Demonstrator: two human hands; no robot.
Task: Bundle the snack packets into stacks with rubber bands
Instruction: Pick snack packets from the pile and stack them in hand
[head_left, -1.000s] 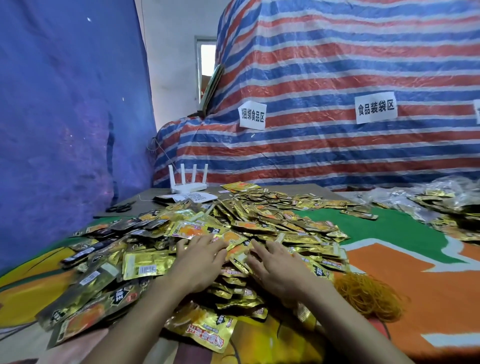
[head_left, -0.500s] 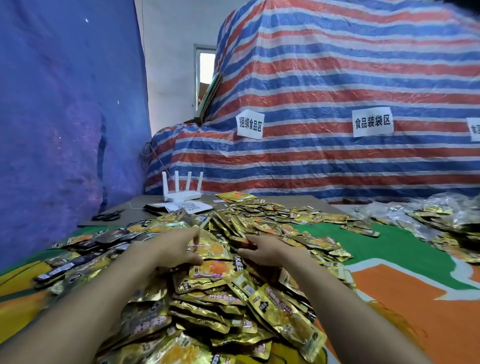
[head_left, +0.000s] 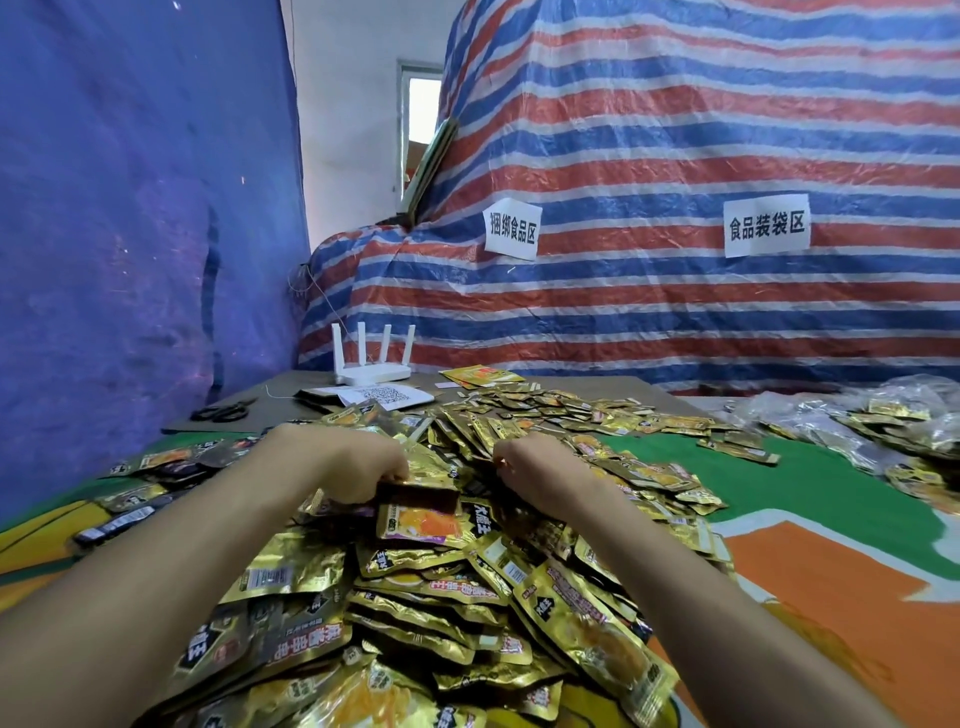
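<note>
While shiny gold foil snack packets (head_left: 415, 587) are lying heaped at six o'clock, a stack is being gathered.
The left hand (head_left: 358, 465) is pinching one dark-edged packet (head_left: 418, 503); the right hand (head_left: 537, 467) is hiding its grip. Squaring edges before banding is looking wise.

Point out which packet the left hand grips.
The face-up packet with a dark top strip and orange picture, its top edge pinched by the left hand; the other packets lie loose around it.
</note>
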